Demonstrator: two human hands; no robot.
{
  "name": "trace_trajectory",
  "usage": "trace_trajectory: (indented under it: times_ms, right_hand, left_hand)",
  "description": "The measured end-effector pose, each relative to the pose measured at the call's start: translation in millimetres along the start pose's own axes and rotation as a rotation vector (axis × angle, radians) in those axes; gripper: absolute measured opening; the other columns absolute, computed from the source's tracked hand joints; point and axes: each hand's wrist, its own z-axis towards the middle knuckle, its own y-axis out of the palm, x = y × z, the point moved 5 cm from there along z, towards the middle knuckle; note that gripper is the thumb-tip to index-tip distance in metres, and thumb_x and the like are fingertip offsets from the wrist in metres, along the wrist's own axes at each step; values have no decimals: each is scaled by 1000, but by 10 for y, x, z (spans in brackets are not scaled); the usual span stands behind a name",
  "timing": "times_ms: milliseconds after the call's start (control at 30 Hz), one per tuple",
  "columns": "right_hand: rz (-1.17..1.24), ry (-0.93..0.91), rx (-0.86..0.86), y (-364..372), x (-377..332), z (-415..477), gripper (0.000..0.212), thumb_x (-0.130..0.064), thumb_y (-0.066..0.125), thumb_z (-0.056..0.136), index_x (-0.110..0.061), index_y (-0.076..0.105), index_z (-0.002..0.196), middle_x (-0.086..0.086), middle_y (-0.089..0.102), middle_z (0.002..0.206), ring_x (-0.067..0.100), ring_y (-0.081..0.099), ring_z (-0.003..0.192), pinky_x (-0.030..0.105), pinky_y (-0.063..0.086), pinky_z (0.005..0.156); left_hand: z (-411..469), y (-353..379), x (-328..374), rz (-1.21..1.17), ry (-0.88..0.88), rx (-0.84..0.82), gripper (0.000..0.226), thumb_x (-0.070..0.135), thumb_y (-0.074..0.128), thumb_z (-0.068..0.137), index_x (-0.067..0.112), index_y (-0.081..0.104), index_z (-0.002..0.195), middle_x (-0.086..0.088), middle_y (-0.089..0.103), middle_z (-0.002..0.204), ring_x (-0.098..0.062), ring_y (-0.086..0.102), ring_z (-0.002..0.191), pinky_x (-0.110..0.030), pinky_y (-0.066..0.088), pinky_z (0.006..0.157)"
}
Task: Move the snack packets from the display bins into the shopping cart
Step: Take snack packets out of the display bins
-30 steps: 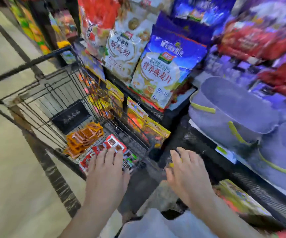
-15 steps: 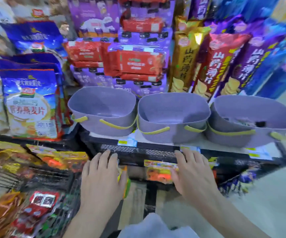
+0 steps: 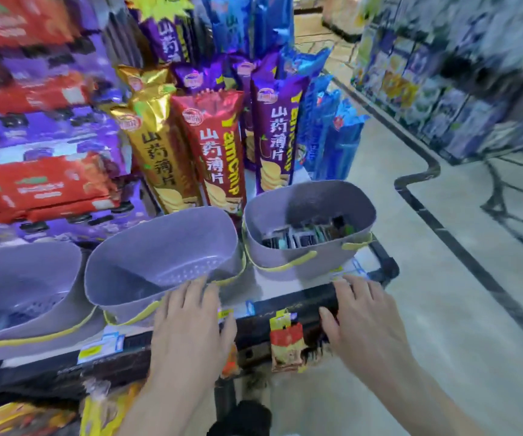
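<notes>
Three purple display bins with yellow handles stand in a row on a dark shelf. The right bin [image 3: 310,250] holds several small dark snack packets [image 3: 307,236]. The middle bin [image 3: 159,265] and the left bin [image 3: 24,287] look bare inside. My left hand [image 3: 191,322] hovers with straight fingers at the front rim of the middle bin, holding nothing. My right hand [image 3: 364,316] is spread flat just below the right bin, at the shelf's front edge, also holding nothing. The shopping cart is out of view.
Tall chip packs [image 3: 219,152] in gold, red and purple stand behind the bins, with red and purple boxes [image 3: 43,187] stacked to the left. Small snack bags [image 3: 287,341] hang below the shelf edge. A tiled aisle [image 3: 442,278] opens to the right, with more shelving [image 3: 442,89] beyond.
My view has swung right, away from the cart and along the shelf to the right bin. Both hands moved along with it, still holding nothing.
</notes>
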Motion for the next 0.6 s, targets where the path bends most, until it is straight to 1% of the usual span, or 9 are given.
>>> trace_trajectory:
  times_ms: [67, 133, 200, 233, 300, 333, 400, 500, 600]
  right_hand:
    - [6, 28, 15, -62, 101, 199, 51, -37, 75, 88, -6, 66, 128, 17, 65, 132, 39, 62, 116, 49, 52, 96]
    - [22, 29, 64, -127, 183, 433, 53, -32, 77, 87, -2, 66, 129, 20, 66, 130, 42, 63, 116, 51, 54, 94]
    - [-4, 26, 50, -166, 237, 706, 55, -35, 73, 91, -3, 62, 135, 16, 64, 133, 38, 60, 123, 49, 52, 101]
    - [-7, 26, 35, -177, 258, 848, 56, -38, 69, 94, -4, 59, 138, 14, 62, 136, 35, 58, 127, 46, 49, 106]
    - [31, 20, 14, -162, 303, 1171, 58, -41, 64, 97, -8, 54, 144, 9, 58, 142, 30, 53, 132, 41, 43, 112]
    - [72, 16, -13, -132, 325, 1337, 59, -42, 62, 99, -12, 50, 148, 6, 55, 144, 27, 51, 133, 38, 41, 112]
    - [178, -11, -102, -36, 360, 1674, 57, -41, 60, 100, -19, 48, 150, 1, 53, 147, 23, 49, 134, 37, 42, 110]
    - [282, -112, -286, 212, 369, 2149, 48, -35, 65, 99, -21, 56, 144, 0, 61, 141, 19, 57, 129, 35, 45, 107]
    - [214, -215, -454, 526, 291, 2501, 47, -32, 65, 100, -20, 57, 145, -2, 60, 145, 16, 57, 129, 28, 42, 108]
  left_hand:
    - [287, 24, 55, -12, 27, 6, 57, 28, 95, 71, 1, 75, 118, -20, 74, 120, -43, 71, 109, -58, 59, 92]
    - [613, 68, 96, -33, 54, 21, 56, 30, 91, 76, 4, 73, 121, -18, 73, 124, -42, 70, 112, -55, 57, 93]
    - [960, 132, 143, -68, 83, 35, 55, 34, 86, 82, 5, 71, 126, -16, 71, 130, -41, 68, 116, -53, 56, 97]
    - [1132, 159, 168, -93, 81, 36, 56, 38, 82, 87, 7, 69, 131, -14, 69, 135, -38, 66, 121, -52, 54, 100]
    - [1476, 237, 225, -116, 69, 27, 58, 48, 65, 97, 15, 58, 145, -7, 60, 149, -31, 56, 136, -49, 49, 108]
    - [1638, 302, 250, -131, 66, 24, 59, 51, 58, 101, 18, 52, 150, -4, 55, 154, -28, 51, 140, -46, 46, 110]
    - [1921, 444, 293, -194, 70, 27, 60, 52, 51, 104, 19, 45, 153, -2, 55, 153, -26, 50, 139, -43, 47, 108]
    - [2215, 651, 343, -268, 93, 4, 60, 47, 49, 106, 16, 40, 157, -6, 55, 151, -28, 52, 135, -42, 48, 105]
    - [2333, 868, 336, -231, 104, -71, 63, 45, 45, 108, 15, 33, 161, -7, 49, 158, -28, 51, 138, -40, 44, 109]
